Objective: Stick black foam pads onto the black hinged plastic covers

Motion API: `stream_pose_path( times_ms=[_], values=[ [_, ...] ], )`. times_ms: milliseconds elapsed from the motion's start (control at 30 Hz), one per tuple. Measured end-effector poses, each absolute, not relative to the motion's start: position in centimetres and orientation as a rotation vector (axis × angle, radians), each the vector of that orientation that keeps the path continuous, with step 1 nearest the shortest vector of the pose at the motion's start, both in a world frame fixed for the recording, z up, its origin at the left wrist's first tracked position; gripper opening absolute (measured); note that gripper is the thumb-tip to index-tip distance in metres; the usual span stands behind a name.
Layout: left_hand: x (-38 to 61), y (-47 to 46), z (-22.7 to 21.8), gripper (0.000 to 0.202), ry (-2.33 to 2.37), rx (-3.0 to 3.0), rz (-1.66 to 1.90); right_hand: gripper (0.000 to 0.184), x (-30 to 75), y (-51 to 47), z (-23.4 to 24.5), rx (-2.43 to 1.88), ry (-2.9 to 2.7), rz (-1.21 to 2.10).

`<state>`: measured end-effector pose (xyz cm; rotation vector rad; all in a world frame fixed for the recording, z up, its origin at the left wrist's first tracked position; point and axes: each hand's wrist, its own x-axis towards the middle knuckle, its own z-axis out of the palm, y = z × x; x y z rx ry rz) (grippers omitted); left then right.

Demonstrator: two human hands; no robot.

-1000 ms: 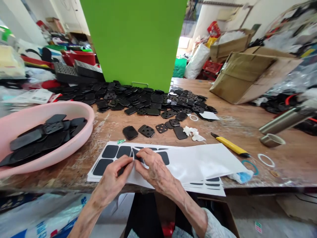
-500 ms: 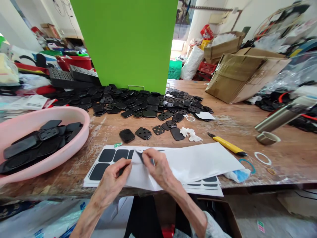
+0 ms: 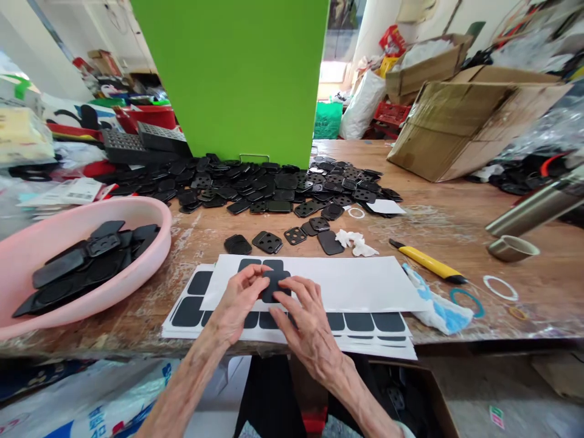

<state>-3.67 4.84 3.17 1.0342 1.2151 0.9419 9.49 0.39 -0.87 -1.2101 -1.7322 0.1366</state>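
"Fingertips point(image 3: 253, 274) of your left hand point(image 3: 233, 302): what are they on?"

"The left edge of a black square pad point(image 3: 275, 286), lightly curled (whether they actually grip it, I can't tell)."

"And your right hand point(image 3: 311, 325)?"

"Its fingers point(image 3: 288, 301) are spread open, tips just at the pad's lower edge, with no clear hold on anything."

"Where does the pad sit?"

"On a white backing sheet point(image 3: 351, 283), which lies over a sheet of black pads point(image 3: 358, 322) on the wooden table point(image 3: 438, 234)."

"Further out?"

"Loose black plates point(image 3: 267, 242) just beyond the sheet, a pink basin point(image 3: 146, 210) holding more black pieces on your left, and a yellow utility knife point(image 3: 426, 263) on your right."
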Motion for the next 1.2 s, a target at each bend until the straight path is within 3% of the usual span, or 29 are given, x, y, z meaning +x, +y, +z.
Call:
stream_pose_path(
  times_ms=[133,300,567,700,933,1033,1100,1200],
  values=[
    [-1.7,6.2,3.1,0.025,1.192,1.119,0.884,0.013,11.7,0.7,-0.8,-1.383,-1.361,0.412],
    [1.9,12.8,2.2,0.034,1.304,1.828,0.688,0.028,15.8,1.6,-0.9,-1.374,-1.018,0.774],
    [6.7,21.3,-0.6,0.036,1.356,2.343,0.513,0.038,17.6,1.0,-2.9,-1.294,-0.806,0.958],
    [5.2,21.7,0.5,0.042,1.431,2.434,0.421,0.037,17.6,1.0,-3.5,-1.246,-0.739,0.985],
    [-0.7,15.5,6.0,0.042,1.521,2.336,0.463,0.03,17.6,1.1,-3.7,-1.016,-0.492,1.043],
    [-1.7,9.2,4.8,0.042,1.38,2.327,0.639,0.029,17.7,1.2,-3.2,-0.919,-0.426,0.996],
    [-2.1,6.0,3.2,0.04,1.4,2.244,0.529,0.029,17.9,1.1,-2.7,-0.912,-0.423,0.978],
    [-2.8,4.1,2.3,0.045,1.411,1.81,0.67,0.028,18.1,0.6,-1.9,-0.934,-0.45,0.994]
  ],
)
